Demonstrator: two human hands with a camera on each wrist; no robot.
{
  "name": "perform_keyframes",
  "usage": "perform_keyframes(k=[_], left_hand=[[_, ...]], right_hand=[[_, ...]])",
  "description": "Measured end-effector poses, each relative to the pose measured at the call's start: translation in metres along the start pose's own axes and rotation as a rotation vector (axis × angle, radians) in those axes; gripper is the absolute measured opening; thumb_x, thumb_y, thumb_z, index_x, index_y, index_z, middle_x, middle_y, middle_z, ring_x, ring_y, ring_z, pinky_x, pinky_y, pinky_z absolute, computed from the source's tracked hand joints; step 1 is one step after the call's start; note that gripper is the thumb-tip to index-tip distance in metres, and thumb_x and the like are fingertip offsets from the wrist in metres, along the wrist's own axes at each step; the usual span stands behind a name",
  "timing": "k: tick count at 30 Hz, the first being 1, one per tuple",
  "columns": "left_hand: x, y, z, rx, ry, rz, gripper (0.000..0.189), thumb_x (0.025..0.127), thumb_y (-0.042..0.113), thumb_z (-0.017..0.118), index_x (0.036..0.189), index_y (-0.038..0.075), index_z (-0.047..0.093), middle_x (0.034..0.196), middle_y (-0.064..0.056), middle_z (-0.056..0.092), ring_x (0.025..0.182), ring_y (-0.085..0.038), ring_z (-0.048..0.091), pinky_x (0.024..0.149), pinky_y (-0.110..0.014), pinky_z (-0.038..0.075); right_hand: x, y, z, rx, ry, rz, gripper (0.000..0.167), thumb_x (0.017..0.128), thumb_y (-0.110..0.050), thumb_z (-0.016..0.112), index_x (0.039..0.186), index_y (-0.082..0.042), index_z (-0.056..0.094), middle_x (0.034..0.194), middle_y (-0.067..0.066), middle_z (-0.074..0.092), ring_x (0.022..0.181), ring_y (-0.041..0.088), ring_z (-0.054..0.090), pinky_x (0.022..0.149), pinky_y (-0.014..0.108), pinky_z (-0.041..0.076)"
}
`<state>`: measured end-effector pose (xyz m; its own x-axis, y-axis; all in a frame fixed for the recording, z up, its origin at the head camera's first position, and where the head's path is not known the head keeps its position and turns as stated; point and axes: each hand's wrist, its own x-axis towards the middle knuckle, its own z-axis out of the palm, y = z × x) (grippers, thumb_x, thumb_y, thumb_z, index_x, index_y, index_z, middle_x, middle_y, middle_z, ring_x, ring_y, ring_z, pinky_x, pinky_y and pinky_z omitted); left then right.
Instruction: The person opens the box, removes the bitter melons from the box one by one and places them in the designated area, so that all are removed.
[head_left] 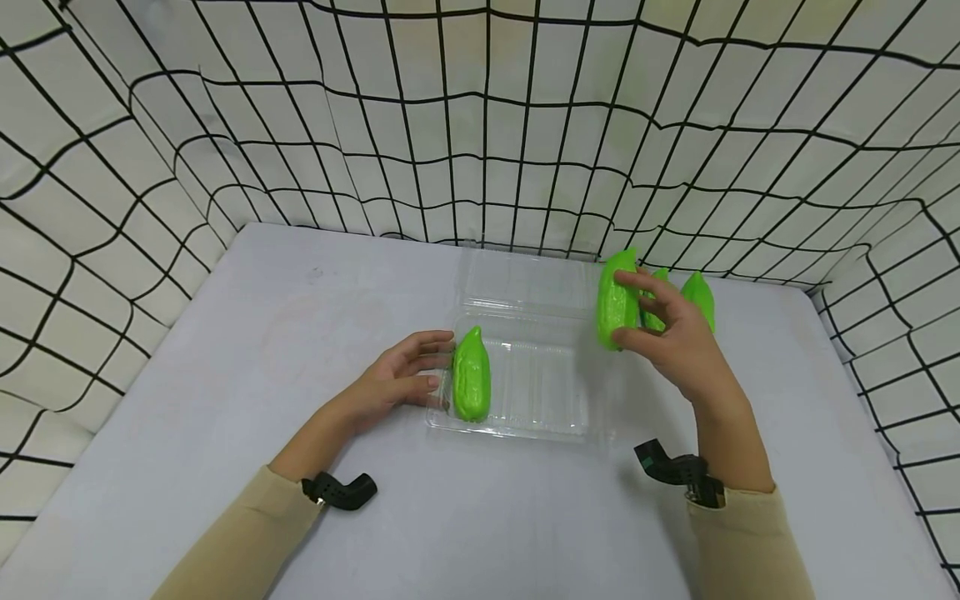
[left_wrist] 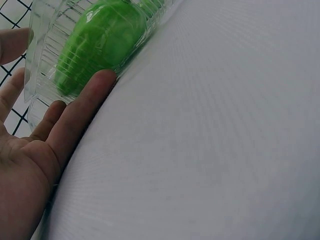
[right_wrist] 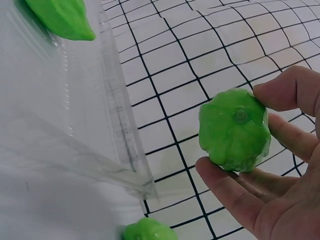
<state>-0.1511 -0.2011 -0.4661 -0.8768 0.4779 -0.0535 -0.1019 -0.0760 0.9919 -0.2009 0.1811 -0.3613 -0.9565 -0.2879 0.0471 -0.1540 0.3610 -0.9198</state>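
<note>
My right hand holds a bright green, ridged bitter melon between thumb and fingertips, raised at the right end of a clear plastic clamshell box. In the right wrist view, the held bitter melon shows its blunt, lobed end. The clamshell box lies with its lid folded back. Another bitter melon rests upright along the box's left side, tip pointing away. My left hand steadies that side, its extended fingers against the clear wall.
Two more bitter melons, one at the far right and one partly hidden behind my right hand, lie on the white table. Black netting over pale walls encloses the back and both sides.
</note>
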Motion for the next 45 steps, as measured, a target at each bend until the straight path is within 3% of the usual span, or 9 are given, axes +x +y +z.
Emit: perform_keyframes(k=[4, 14, 20, 31, 37, 45], left_hand=[[0.000, -0.001, 0.000, -0.006, -0.002, 0.001, 0.065, 0.096, 0.006, 0.060, 0.154, 0.009, 0.031, 0.155, -0.014, 0.033, 0.139, -0.033, 0.040, 0.089, -0.050, 0.057], [0.000, 0.000, 0.002, -0.017, -0.008, 0.006, 0.065, 0.096, 0.006, 0.061, 0.154, 0.008, 0.030, 0.155, -0.014, 0.033, 0.140, -0.033, 0.039, 0.089, -0.051, 0.057], [0.000, -0.001, 0.002, -0.012, -0.008, 0.009, 0.065, 0.096, 0.005, 0.060, 0.154, 0.008, 0.031, 0.155, -0.015, 0.033, 0.139, -0.033, 0.040, 0.089, -0.050, 0.057], [0.001, -0.002, 0.001, -0.003, -0.012, 0.007, 0.065, 0.096, 0.004, 0.059, 0.154, 0.007, 0.030, 0.156, -0.014, 0.033, 0.140, -0.035, 0.039, 0.089, -0.048, 0.058], [0.001, -0.001, 0.001, -0.007, -0.019, 0.013, 0.065, 0.096, 0.005, 0.059, 0.154, 0.006, 0.029, 0.156, -0.014, 0.033, 0.140, -0.034, 0.038, 0.090, -0.049, 0.057], [0.000, 0.000, 0.001, 0.007, -0.011, 0.019, 0.065, 0.096, 0.007, 0.060, 0.154, 0.006, 0.029, 0.156, -0.015, 0.032, 0.140, -0.034, 0.040, 0.090, -0.047, 0.057]], right_hand=[[0.000, 0.000, -0.006, -0.004, 0.034, 0.030, 0.068, 0.084, -0.003, 0.073, 0.146, -0.022, 0.051, 0.160, 0.001, 0.027, 0.138, 0.035, 0.040, 0.083, 0.017, 0.054], [-0.001, 0.004, -0.020, 0.037, 0.122, 0.010, 0.066, 0.084, 0.004, 0.071, 0.144, -0.017, 0.053, 0.159, -0.001, 0.030, 0.137, 0.033, 0.039, 0.082, 0.015, 0.053], [-0.002, 0.007, -0.028, 0.124, 0.168, -0.003, 0.067, 0.083, 0.010, 0.068, 0.143, -0.013, 0.053, 0.161, 0.001, 0.029, 0.137, 0.033, 0.037, 0.081, 0.015, 0.054], [-0.007, 0.010, -0.043, 0.179, 0.252, 0.006, 0.067, 0.084, 0.011, 0.067, 0.144, -0.014, 0.053, 0.157, 0.003, 0.032, 0.138, 0.034, 0.036, 0.084, 0.012, 0.049], [-0.007, 0.020, -0.060, 0.241, 0.279, 0.000, 0.066, 0.085, 0.013, 0.066, 0.145, -0.012, 0.051, 0.157, 0.006, 0.032, 0.138, 0.030, 0.040, 0.086, 0.010, 0.050], [-0.006, 0.038, -0.089, 0.210, 0.292, 0.041, 0.067, 0.086, 0.011, 0.066, 0.146, -0.013, 0.050, 0.159, 0.006, 0.029, 0.138, 0.025, 0.043, 0.085, 0.008, 0.050]])
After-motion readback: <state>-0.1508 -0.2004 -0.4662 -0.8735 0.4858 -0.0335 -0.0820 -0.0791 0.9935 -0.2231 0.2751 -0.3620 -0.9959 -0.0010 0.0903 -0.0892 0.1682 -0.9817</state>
